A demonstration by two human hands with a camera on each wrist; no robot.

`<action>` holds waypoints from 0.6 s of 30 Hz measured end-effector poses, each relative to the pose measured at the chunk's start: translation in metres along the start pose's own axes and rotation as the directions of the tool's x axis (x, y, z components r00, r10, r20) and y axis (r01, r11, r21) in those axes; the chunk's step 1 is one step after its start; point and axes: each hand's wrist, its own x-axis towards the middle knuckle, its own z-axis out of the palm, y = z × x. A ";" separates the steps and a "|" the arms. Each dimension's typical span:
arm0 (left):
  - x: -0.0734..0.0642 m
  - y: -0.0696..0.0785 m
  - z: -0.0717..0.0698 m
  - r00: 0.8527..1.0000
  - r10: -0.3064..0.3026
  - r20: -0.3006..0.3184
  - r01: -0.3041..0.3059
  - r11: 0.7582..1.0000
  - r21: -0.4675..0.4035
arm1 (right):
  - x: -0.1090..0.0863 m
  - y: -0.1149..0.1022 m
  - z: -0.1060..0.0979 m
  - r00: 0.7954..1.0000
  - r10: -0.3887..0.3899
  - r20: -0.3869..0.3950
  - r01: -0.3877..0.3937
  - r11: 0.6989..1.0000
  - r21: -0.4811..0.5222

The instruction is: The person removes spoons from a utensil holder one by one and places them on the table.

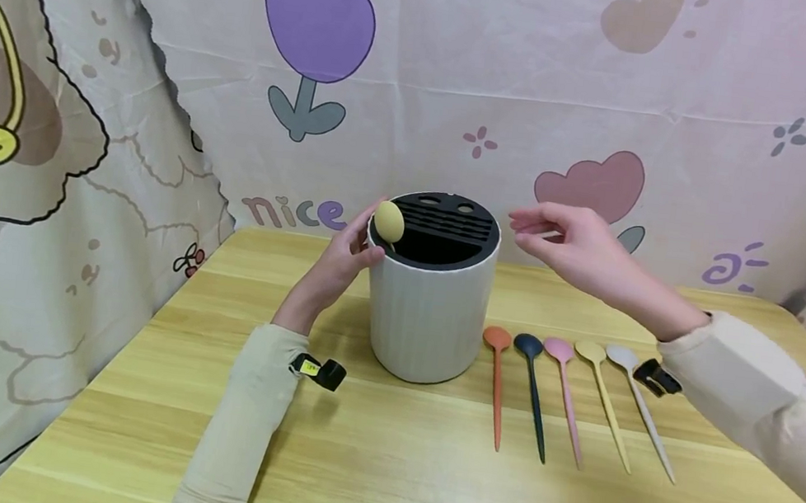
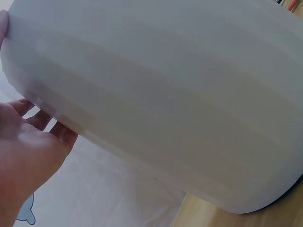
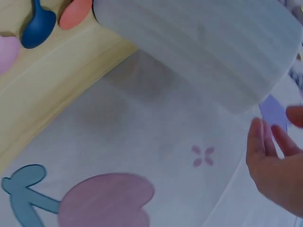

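Note:
A white utensil holder (image 1: 428, 321) with ribbed sides and a black slotted top (image 1: 443, 231) stands upright on the table. An olive-yellow spoon (image 1: 389, 222) is in its open compartment, bowl upward, leaning at the left rim. My left hand (image 1: 337, 265) grips the holder's upper left side, thumb in front and fingers behind; the left wrist view shows those fingers against the wall. Right of the holder, apart from it, my right hand (image 1: 572, 242) hovers near rim height, fingers loosely extended and holding nothing. The spoon's handle is mostly hidden inside.
Several spoons lie in a row right of the holder, bowls away from me: orange (image 1: 497, 339), dark blue (image 1: 529, 346), pink (image 1: 559, 351), yellow (image 1: 590, 353) and pale grey (image 1: 622, 357). Behind the wooden table (image 1: 377, 481) hangs a printed cloth (image 1: 440, 57).

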 end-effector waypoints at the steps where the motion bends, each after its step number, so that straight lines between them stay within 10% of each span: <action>1: 0.000 0.001 0.000 1.000 -0.001 -0.001 0.001 1.000 0.002 | 0.004 -0.004 0.003 1.000 -0.009 -0.017 0.009 1.000 -0.005; 6: -0.001 0.004 -0.001 1.000 -0.009 -0.017 0.009 1.000 -0.002 | 0.025 -0.021 0.011 0.999 -0.034 -0.041 0.034 0.999 -0.009; 18: 0.001 0.002 0.002 1.000 0.003 0.003 -0.003 1.000 -0.024 | 0.061 -0.060 0.011 0.980 -0.024 0.198 0.027 1.000 -0.014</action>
